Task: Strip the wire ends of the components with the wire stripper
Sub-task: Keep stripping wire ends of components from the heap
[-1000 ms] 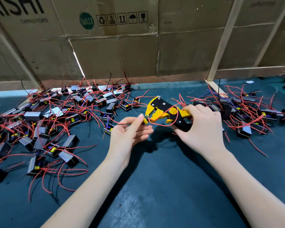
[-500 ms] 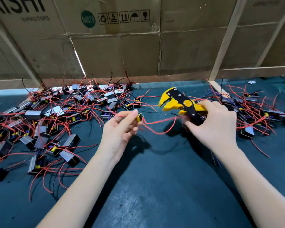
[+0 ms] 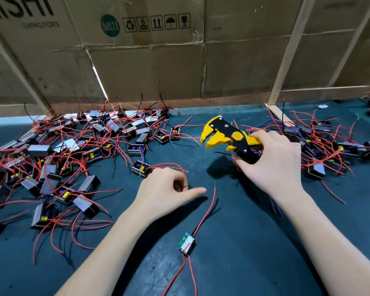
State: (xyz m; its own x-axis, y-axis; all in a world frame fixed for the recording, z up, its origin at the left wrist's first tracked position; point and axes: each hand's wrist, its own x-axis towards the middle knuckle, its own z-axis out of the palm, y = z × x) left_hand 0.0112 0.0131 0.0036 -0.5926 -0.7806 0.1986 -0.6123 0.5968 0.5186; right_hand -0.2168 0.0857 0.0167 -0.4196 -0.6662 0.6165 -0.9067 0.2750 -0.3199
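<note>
- Teal matting covers the bench [image 3: 233, 242] in the head view, the only view given, with cardboard sheets [image 3: 150, 67] standing along its far edge.
- Right hand [image 3: 271, 161] grips the handles of the yellow and black wire stripper [image 3: 226, 136], fingers curled round them; the tool is lifted off the mat with its jaws apart and nothing between them.
- Left hand [image 3: 165, 189] holds nothing: its fingers are loosely curled, the thumb pointing right, and it hovers just beside a boxed component [image 3: 140, 167] at the near edge of the left pile.
- One small green component [image 3: 187, 244] lies alone on the mat near the person, between the forearms, its red leads [image 3: 205, 212] trailing up towards the hands and down out of frame. Whether those ends are already bare is too fine to tell.
- Left pile [image 3: 58, 159] is a tangle of dark boxed parts with red wires; a second heap [image 3: 329, 142] sits behind and to the right of the stripper hand.
- Judging by this, the work stands between two pieces: one part set down, the next not yet picked.
- Next move, I would judge, calls for the left hand to pinch a single lead free of the tangle and feed its tip squarely into the open jaws before the right hand squeezes. The snarled wires could drag neighbours along.
</note>
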